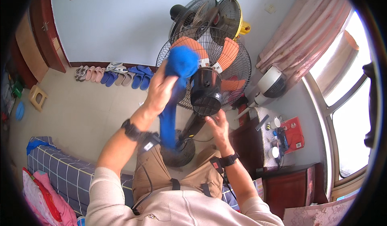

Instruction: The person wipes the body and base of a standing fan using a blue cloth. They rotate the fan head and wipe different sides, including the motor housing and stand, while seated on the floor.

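Observation:
A bunched blue cloth (183,62) is in my left hand (160,89), its long end hanging down towards the round fan base (178,156). Just right of the cloth is the black motor housing (206,89) of a pedestal fan. Orange blades (228,53) show through its wire grille (246,65). My right hand (219,124) is at the lower rear edge of the housing, thumb and fingers apart; whether it touches the housing is hard to tell. The dark stand (195,125) slants down below the motor, between my knees.
Other fans (226,17) stand against the wall behind. Slippers (115,76) line the wall at left, near a small stool (38,98). A cluttered side table (263,141) and a white fan (270,80) are at right. A checked bed (66,174) lies at lower left.

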`<state>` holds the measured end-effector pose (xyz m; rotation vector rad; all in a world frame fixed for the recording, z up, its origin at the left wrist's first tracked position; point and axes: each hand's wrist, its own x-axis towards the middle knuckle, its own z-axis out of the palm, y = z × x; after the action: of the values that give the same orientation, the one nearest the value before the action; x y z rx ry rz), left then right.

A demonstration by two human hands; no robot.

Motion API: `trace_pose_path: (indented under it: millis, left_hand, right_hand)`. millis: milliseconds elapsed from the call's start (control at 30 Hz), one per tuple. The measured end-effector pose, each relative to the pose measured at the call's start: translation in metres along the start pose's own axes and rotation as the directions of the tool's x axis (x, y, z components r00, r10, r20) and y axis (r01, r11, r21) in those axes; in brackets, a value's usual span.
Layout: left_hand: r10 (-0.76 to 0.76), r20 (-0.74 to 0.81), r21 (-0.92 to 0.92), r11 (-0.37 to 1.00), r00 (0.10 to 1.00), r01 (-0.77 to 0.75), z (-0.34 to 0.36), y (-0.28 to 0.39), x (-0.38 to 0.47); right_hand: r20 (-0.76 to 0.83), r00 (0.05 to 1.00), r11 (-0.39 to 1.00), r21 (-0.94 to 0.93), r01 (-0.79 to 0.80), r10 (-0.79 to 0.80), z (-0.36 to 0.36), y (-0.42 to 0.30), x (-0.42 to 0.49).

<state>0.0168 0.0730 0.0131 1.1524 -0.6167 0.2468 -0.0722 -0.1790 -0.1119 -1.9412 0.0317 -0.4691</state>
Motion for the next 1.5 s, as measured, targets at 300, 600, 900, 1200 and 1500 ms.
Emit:
trace_pose_path:
  millis: [300,600,900,1200,1500]
  left_hand:
    - [0.094,0.472,0.555,0.742,0.877,-0.378,0.043,-0.045,0.054]
    - [-0.041,0.038,0.536,0.844,0.998,0.014,0.015,-0.171,-0.106]
    - [-0.575,-0.169,0.427,0.689,0.800,0.585,0.003,-0.258,-0.205]
    - [-0.594,0.028,0.851,0.436,0.804,0.293,-0.024,-0.334,-0.267]
    - [-0.676,-0.087,0.238,0.699,0.732,0.674,0.028,-0.187,-0.201]
  right_hand:
    - [0.047,0.997,0.997,-0.035,-0.066,0.067,0.037,0.010,0.003]
    - [0.024,1.000,0.996,-0.088,-0.016,0.018,0.036,0.005,0.006]
    - [0.023,0.999,1.000,-0.011,-0.025,0.025,0.031,0.022,-0.001]
    - [0.009,0.990,0.987,-0.083,-0.140,0.141,0.033,0.013,0.000]
    - [0.012,0.996,0.956,-0.282,-0.079,0.086,0.030,0.014,0.002]
